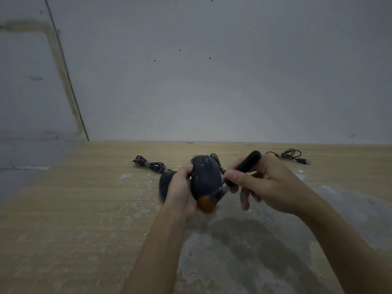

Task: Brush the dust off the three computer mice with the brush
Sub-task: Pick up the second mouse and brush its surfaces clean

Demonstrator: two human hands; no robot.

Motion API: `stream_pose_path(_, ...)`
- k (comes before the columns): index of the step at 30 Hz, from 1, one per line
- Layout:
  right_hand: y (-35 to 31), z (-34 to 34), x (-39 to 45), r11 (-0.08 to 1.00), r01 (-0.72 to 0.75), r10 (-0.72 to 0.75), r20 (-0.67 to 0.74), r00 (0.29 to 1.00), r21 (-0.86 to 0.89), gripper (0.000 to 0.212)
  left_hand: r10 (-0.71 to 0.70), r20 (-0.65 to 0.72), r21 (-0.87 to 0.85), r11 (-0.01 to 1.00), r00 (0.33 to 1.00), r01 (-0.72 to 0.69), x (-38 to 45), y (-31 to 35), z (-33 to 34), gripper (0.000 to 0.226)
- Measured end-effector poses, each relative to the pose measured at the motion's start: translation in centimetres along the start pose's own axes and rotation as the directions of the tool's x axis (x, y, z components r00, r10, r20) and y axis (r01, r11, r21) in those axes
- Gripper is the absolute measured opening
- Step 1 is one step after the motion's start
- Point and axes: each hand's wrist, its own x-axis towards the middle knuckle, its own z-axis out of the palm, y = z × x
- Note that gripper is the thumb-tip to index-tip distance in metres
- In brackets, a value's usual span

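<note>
My left hand point(180, 187) holds a dark, dusty computer mouse point(204, 177) up off the table, its top facing me. My right hand point(265, 183) grips a brush point(244, 166) by its black handle. The brush's brown bristles point(206, 203) press against the near end of the held mouse. A second dark mouse point(165, 183) lies on the table just left of and behind my left hand, partly hidden by it. A third mouse is not visible.
The wooden table point(74, 198) is scuffed with pale patches and meets a grey wall at the back. A bundled cable point(148, 164) lies behind the second mouse. Another coiled cable with a USB plug point(292, 155) lies at the back right.
</note>
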Motion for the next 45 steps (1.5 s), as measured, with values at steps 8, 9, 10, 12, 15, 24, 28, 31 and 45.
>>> stream_pose_path(8,0.3,0.9,0.2,0.999,0.028,-0.026,-0.081,0.996,0.019,0.031,0.027,-0.015,0.055,0.998,1.0,-0.026,0.4,0.0,-0.4,0.044)
stream_pose_path(9,0.4,0.9,0.2,0.999,0.023,-0.019,-0.103,0.995,0.038,0.029,0.029,-0.004,0.055,0.998,1.0,-0.029,0.4,0.0,-0.4,0.043)
stream_pose_path(10,0.6,1.0,0.4,0.999,0.038,-0.031,-0.185,0.982,0.034,0.026,0.029,-0.003,0.058,0.998,1.0,-0.029,0.3,0.1,-0.4,0.041)
stream_pose_path(12,0.8,0.7,0.6,0.998,0.062,-0.063,-0.334,0.941,-0.013,0.021,0.02,-0.008,0.064,0.998,1.0,-0.019,0.3,0.2,-0.5,0.034)
stream_pose_path(15,0.6,0.4,0.5,0.998,0.013,-0.003,-0.176,0.984,0.061,0.029,0.024,0.016,0.076,0.997,1.0,-0.025,0.3,0.1,-0.4,0.033)
stream_pose_path(24,0.6,0.6,0.4,0.997,-0.02,0.03,-0.16,0.987,0.069,0.026,0.06,0.02,0.149,0.987,0.998,-0.062,0.1,-0.2,-0.3,0.029)
stream_pose_path(28,0.7,0.9,0.7,1.0,-0.019,0.019,-0.347,0.938,0.003,0.014,0.033,0.01,0.181,0.983,0.999,-0.034,0.0,-0.3,-0.3,0.033)
stream_pose_path(31,0.6,0.4,0.6,0.998,-0.042,0.052,-0.303,0.952,0.041,0.018,0.026,-0.004,0.165,0.986,1.0,-0.025,0.3,-0.4,-0.4,0.032)
stream_pose_path(45,1.2,-0.3,0.7,0.985,-0.01,0.075,-0.377,0.923,0.173,0.019,0.052,0.005,0.156,0.986,0.999,-0.052,0.2,0.1,-0.7,0.04)
